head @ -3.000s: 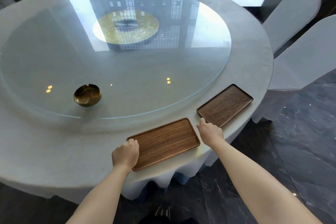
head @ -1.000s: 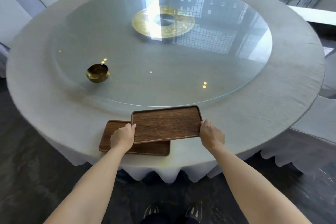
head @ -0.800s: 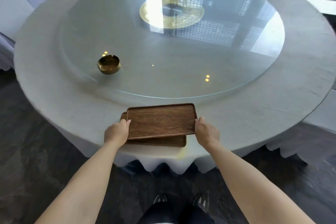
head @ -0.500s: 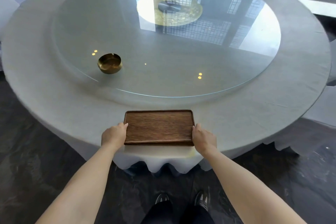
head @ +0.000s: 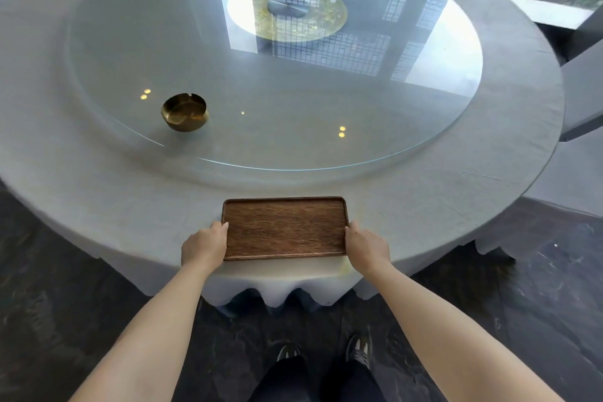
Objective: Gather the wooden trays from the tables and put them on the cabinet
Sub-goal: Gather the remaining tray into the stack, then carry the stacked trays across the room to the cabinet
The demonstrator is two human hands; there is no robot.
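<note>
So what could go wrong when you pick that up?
The wooden tray sits close to the table edge, held only at its short ends by the left hand and right hand. It might tip or slip toward the floor. If another tray lies under it, which can't be seen here, that one could slide out. The draped tablecloth could snag and drag, perhaps shaking the brass ashtray.

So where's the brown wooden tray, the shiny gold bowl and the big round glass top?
brown wooden tray (head: 284,227), head view, middle of its floor
shiny gold bowl (head: 184,112), head view, inside
big round glass top (head: 326,101), head view, bare surface
</note>
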